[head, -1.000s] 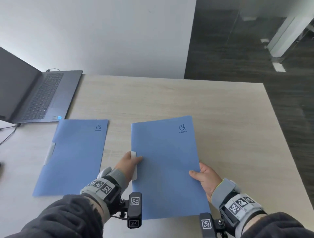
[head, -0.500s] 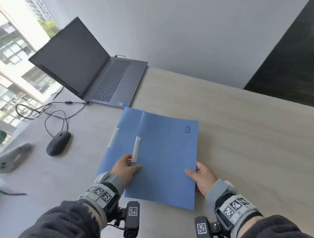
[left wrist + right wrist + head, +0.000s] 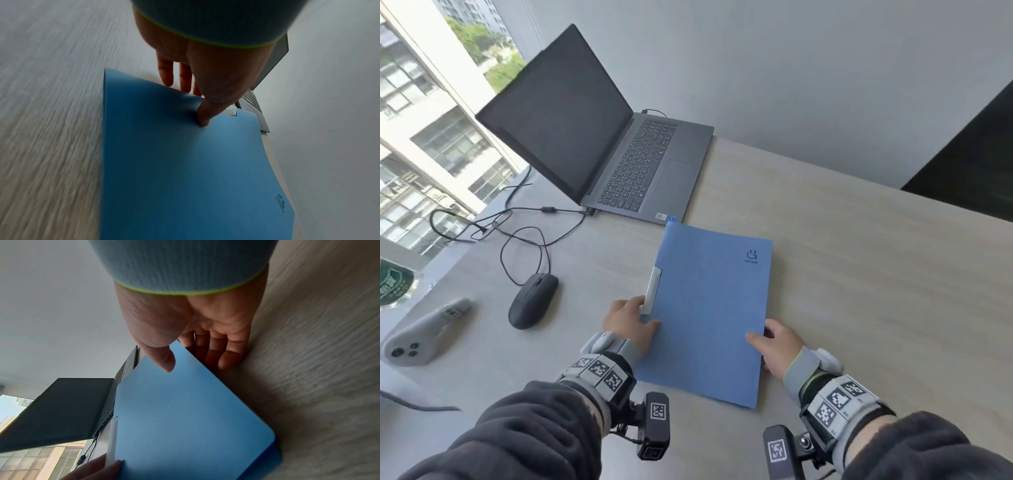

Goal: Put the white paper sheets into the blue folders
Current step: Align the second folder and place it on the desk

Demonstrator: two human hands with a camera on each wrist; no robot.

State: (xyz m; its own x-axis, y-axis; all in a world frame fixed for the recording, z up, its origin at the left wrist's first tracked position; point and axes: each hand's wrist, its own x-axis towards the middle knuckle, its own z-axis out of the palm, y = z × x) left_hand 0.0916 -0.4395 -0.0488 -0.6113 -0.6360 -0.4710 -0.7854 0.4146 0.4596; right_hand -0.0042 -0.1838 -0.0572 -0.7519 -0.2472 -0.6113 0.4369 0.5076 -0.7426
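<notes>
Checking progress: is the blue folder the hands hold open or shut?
Shut: the blue folder shows only its logo cover, lying flat.

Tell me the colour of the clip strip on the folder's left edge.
White, on the blue folder; the clip strip shows best in the head view, just beyond the left hand.

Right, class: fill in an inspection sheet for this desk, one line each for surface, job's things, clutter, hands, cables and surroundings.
Surface: pale wood-grain desk.
Job's things: closed blue folder with a white clip on its left edge; a second blue edge shows beneath its corner in the right wrist view; no loose white sheets seen.
Clutter: open laptop, screen dark; black mouse; grey handheld controller.
Hands: left hand pinches the folder's left edge, thumb on top; right hand holds the right edge, thumb on top and fingers beneath.
Cables: black leads loop from laptop and mouse.
Surroundings: grey wall; window at left.
</notes>
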